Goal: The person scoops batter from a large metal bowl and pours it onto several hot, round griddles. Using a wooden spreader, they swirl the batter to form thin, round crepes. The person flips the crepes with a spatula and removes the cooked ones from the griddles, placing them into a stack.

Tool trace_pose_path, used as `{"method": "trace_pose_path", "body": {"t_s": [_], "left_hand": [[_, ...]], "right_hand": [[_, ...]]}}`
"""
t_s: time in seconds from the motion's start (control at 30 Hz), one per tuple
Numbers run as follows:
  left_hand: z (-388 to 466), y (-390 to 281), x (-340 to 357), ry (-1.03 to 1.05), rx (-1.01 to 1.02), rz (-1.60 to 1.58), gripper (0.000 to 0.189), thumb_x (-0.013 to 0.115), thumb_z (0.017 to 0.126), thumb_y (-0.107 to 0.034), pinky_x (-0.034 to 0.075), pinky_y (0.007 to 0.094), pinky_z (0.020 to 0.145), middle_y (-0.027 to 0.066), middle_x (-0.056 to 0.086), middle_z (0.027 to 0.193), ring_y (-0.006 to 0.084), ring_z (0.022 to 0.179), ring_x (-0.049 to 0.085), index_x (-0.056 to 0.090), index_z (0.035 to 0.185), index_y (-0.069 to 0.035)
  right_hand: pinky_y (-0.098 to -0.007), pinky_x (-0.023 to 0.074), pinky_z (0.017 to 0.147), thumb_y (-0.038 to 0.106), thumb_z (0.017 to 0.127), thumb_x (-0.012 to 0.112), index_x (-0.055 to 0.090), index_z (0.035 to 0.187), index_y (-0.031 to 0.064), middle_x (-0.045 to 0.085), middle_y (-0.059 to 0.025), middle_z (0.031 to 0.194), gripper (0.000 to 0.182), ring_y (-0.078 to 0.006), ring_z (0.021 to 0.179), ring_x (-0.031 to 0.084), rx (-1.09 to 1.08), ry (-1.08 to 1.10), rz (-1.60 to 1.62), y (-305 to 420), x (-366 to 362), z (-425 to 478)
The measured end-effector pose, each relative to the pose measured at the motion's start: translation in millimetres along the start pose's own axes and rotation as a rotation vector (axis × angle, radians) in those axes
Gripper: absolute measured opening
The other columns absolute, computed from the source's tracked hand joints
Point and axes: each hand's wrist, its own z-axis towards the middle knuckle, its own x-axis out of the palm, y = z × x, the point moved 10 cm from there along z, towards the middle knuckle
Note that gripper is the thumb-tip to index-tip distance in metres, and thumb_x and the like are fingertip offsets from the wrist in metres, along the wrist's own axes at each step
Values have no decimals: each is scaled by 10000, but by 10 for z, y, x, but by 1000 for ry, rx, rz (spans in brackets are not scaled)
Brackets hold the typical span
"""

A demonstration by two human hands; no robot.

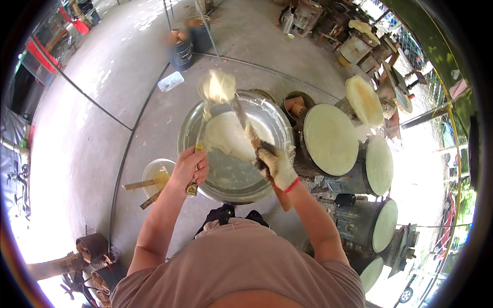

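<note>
A wide metal basin (235, 179) stands on the floor before me, with a pale mass of dough or batter (231, 134) in it. My bare left hand (191, 167) grips the handle of a thin tool, whose far end reaches a blurred pale lump (217, 86) above the basin's far side. My right hand (275, 161), in a stained work glove with a red cuff, holds a wooden stick (280, 194) that slants up to the same lump. Pale residue clings to the stick. Whether the lump sticks to one tool or both, I cannot tell.
Left of the basin, a white bucket (148, 169) holds yellowish liquid and wooden sticks. Round drum stoves with pale flat tops (330, 139) line the right side, beside a pot of perforated clay-coloured cylinders (295, 107). Metal poles (127, 154) frame the floor area. Blue buckets (183, 54) stand beyond.
</note>
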Motion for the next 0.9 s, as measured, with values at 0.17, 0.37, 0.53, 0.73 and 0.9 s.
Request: {"method": "trace_pose_path", "body": {"t_s": [0.17, 0.37, 0.53, 0.73, 0.9], "left_hand": [[73, 337, 162, 229, -211, -134, 200, 453, 962, -183, 281, 218, 322, -28, 357, 574, 52, 388, 322, 413, 788, -92], [135, 271, 571, 359, -153, 52, 156, 433, 963, -176, 257, 215, 292, -32, 345, 573, 39, 360, 299, 415, 828, -100], [358, 881, 1006, 413, -407, 53, 151, 438, 954, -176, 282, 202, 308, -45, 353, 576, 26, 376, 309, 413, 820, -112], [-117, 1682, 1841, 645, -549, 260, 163, 448, 951, -179, 297, 197, 311, -45, 358, 576, 26, 378, 316, 411, 805, -115], [-1179, 2679, 2651, 969, -676, 462, 169, 463, 948, -169, 303, 197, 307, -39, 359, 579, 29, 378, 320, 413, 799, -106]], "right_hand": [[-210, 342, 407, 180, 910, 509, 533, 1191, -12, 562, -32, 672, 341, -64, 481, 467, -62, -174, -29, -354, -301, -242], [-192, 352, 439, 152, 921, 526, 528, 1251, 42, 576, -8, 712, 348, -53, 535, 482, -157, -307, 21, -422, -559, -644], [-217, 332, 402, 174, 920, 534, 554, 1231, 66, 571, -8, 690, 330, -60, 500, 465, -84, -510, 153, -898, -1022, -829], [-217, 336, 415, 207, 932, 522, 564, 1234, 83, 553, 5, 676, 329, -51, 493, 441, -169, -757, 242, -1437, -1489, -2153], [-235, 401, 505, 236, 936, 506, 545, 1257, 85, 585, -26, 722, 357, -87, 562, 504, -290, -1125, 313, -2112, -1631, -3864]]}}
